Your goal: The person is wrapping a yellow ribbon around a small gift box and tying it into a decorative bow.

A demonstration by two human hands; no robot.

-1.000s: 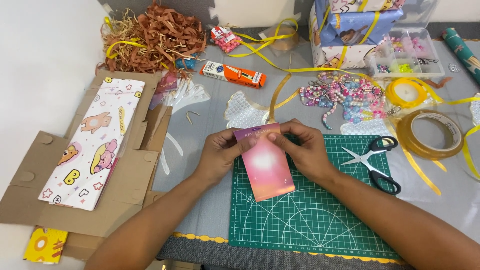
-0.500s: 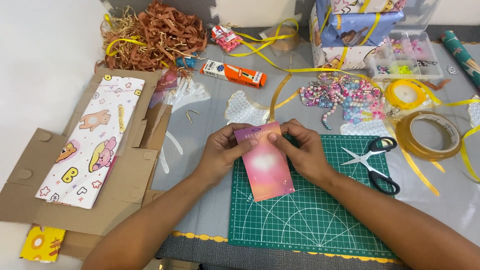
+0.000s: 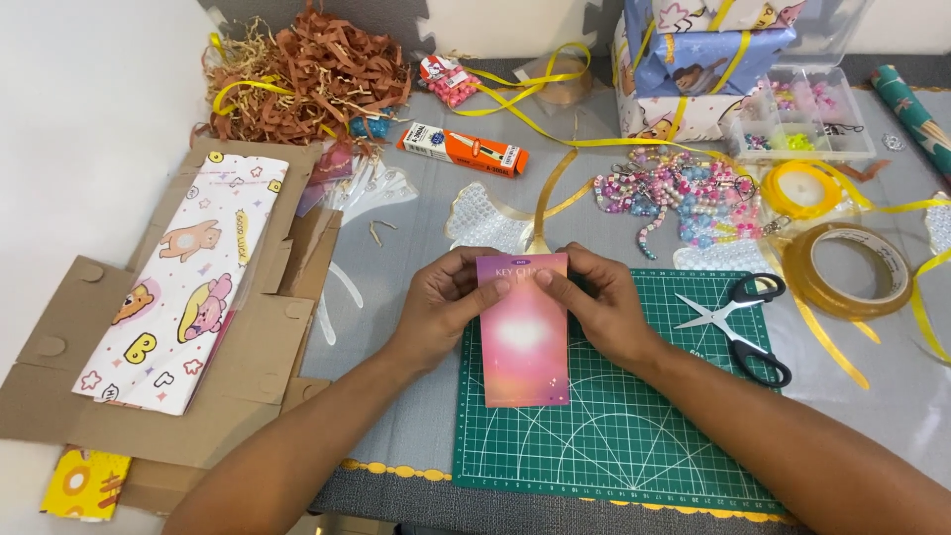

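Observation:
A pink and orange glossy card (image 3: 523, 337) lies upright on the green cutting mat (image 3: 634, 436). My left hand (image 3: 442, 307) pinches its top left corner, thumb on the front. My right hand (image 3: 594, 307) grips the top right corner the same way. Both hands meet at the card's upper edge, near the mat's far left corner.
Black-handled scissors (image 3: 738, 325) lie open on the mat's right side. A tape roll (image 3: 850, 269), yellow ribbon spool (image 3: 800, 188), a pile of beads (image 3: 684, 193), an orange box (image 3: 464, 149) and wrapped gifts (image 3: 693, 69) sit behind. Flattened cardboard (image 3: 59, 327) with patterned wrapping paper (image 3: 183, 287) lies left.
The card has been turned from tilted to nearly straight on the mat. Both hands stay at its top edge.

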